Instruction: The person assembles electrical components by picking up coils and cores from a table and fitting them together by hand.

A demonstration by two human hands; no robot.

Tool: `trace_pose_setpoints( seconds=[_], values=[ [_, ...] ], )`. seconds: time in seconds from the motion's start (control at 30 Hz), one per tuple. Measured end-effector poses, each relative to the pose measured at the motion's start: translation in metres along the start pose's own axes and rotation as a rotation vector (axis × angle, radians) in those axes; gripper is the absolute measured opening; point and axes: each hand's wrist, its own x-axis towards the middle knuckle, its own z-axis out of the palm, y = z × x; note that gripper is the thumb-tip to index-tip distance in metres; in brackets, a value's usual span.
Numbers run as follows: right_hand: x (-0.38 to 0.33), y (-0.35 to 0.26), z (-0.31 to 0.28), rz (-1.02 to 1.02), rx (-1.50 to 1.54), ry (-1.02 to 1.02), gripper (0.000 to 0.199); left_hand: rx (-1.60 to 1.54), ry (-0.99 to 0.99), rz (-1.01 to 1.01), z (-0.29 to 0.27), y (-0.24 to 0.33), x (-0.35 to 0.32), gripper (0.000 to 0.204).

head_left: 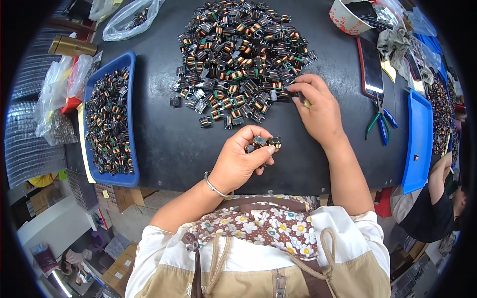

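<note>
In blue tray (130, 119), copper-wound coils (107, 124)

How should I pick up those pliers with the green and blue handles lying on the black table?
Probably best from above, by the two plastic handles of the green-and-blue-handled pliers. They lie flat on the black table, with the handles spread toward the person and the small metal jaws pointing away. Close your fingers round both handles near their middle; the metal tip is small and harder to hold.
</note>
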Motion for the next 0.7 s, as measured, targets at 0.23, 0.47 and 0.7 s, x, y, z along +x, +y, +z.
trace_pose_setpoints(
  seconds=[0.23, 0.47, 0.7],
  values=[
    [-0.003, -0.003, -0.007, -0.025, 0.148, -0.038, 0.015, -0.142, -0.120, 0.006, -0.006, -0.004, -0.001, 0.017],
    [-0.017, -0.016, -0.021, 0.346, 0.668, -0.312, 0.014, -0.559, -0.451, -0.030, -0.018, -0.009, 0.004, 0.017],
    [-0.025, -0.029, -0.014, 0.182, 0.673, -0.316, 0.008, -0.287, -0.155, -0.043, -0.008, -0.001, 0.003, 0.019]
  ],
)
